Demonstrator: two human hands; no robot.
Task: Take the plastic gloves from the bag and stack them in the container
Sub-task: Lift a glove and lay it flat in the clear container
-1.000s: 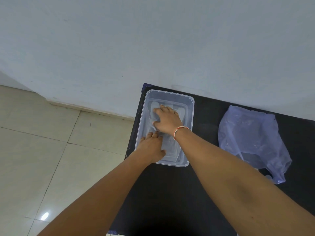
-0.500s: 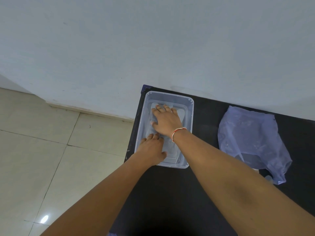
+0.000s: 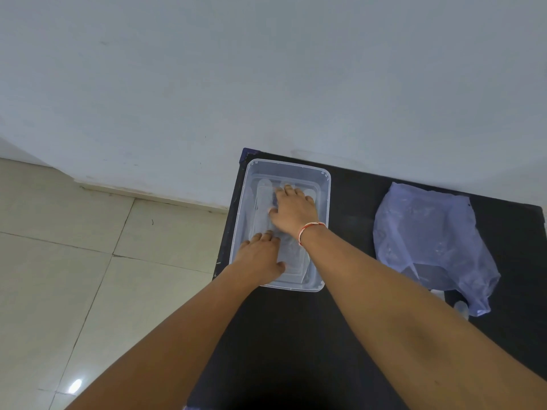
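Note:
A clear plastic container [image 3: 325, 202] stands at the table's far left corner. Thin transparent plastic gloves [image 3: 262, 208] lie flat inside it. My right hand [image 3: 294, 211], with a red-and-white band at the wrist, lies palm down on the gloves in the far half of the container, fingers spread. My left hand [image 3: 260, 258] rests flat on the gloves at the near end, fingers together and pointing away. Neither hand grips anything. A crumpled translucent bluish bag [image 3: 429, 241] lies on the table to the right of the container, its opening toward me.
The black table [image 3: 296, 350] ends just left of the container, with a tiled floor [image 3: 74, 276] below. A pale wall [image 3: 266, 84] runs behind the table. A small clear item [image 3: 461, 309] pokes out under the bag's near edge.
My right hand has slid a little farther into the container and toward its right side, pressing over the gloves. My left hand has stayed at the near end.

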